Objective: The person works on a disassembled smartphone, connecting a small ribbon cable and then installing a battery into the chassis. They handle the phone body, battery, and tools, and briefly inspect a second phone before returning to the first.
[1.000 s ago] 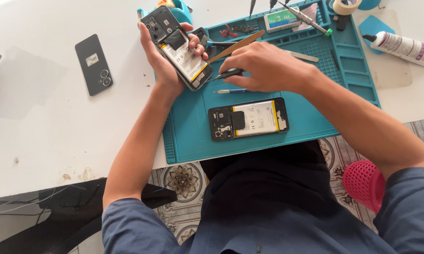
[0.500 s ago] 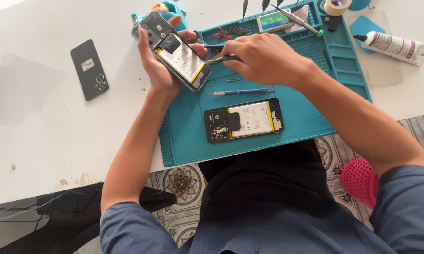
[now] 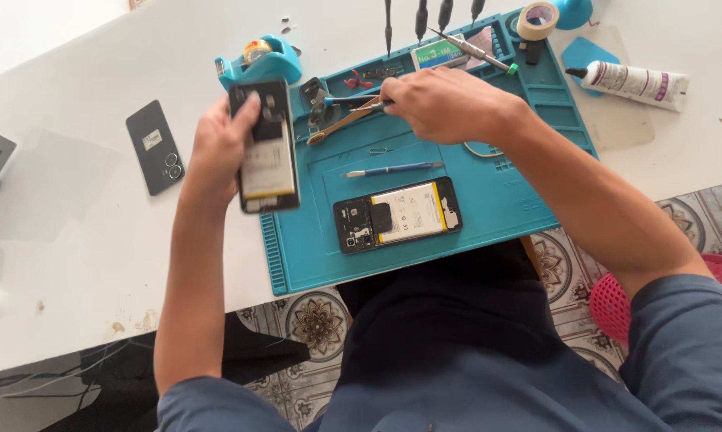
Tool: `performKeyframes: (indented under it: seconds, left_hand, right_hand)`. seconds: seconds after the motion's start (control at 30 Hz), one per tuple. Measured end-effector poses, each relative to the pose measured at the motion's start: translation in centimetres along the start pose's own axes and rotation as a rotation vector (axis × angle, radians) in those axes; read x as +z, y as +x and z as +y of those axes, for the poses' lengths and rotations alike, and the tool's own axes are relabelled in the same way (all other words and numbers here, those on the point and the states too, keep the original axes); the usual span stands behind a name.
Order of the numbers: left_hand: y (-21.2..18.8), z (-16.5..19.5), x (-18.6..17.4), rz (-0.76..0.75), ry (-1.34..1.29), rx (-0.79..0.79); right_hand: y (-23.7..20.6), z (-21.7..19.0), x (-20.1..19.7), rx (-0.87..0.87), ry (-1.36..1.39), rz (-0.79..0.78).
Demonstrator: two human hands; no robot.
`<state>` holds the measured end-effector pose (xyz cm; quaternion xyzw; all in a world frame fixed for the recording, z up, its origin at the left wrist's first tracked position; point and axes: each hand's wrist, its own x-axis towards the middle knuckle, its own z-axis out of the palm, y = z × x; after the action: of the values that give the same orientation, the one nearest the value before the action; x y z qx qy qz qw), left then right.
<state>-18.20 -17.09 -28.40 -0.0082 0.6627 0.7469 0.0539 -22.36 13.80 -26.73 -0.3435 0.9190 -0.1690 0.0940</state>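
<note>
Seen from the head camera, an opened phone (image 3: pixel 266 148) is gripped in the left hand (image 3: pixel 221 148), fingers wrapped round its edges, and is held above the white counter (image 3: pixel 81 240) just off the left edge of the blue work mat (image 3: pixel 505 196). Its long axis runs away from the person, camera end farthest, and its open back is turned upward. A thin dark tool (image 3: pixel 353 102) is pinched in the right hand (image 3: pixel 445 104), its tip pointed toward the left hand. A second opened phone (image 3: pixel 397 214) is laid crosswise on the mat, near the person's side of the right hand, with a blue pen-like tool (image 3: pixel 393 169) between them. A black back cover (image 3: pixel 155 147) is laid beyond the left hand's outer side.
</note>
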Motion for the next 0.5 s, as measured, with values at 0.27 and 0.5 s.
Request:
performKeyframes:
  seconds: [0.27,0.5]
  left_hand:
    - [-8.7,-3.3,0.2,0.15,0.349,-0.093]
    - [-10.8,-5.5,1.6,0.227,0.571,0.098]
  right_hand:
    - [-4.8,-3.0,1.1,-0.231,-0.124,-0.296]
    - [-8.9,-2.3,5.1,-0.168,-0.064,0.123]
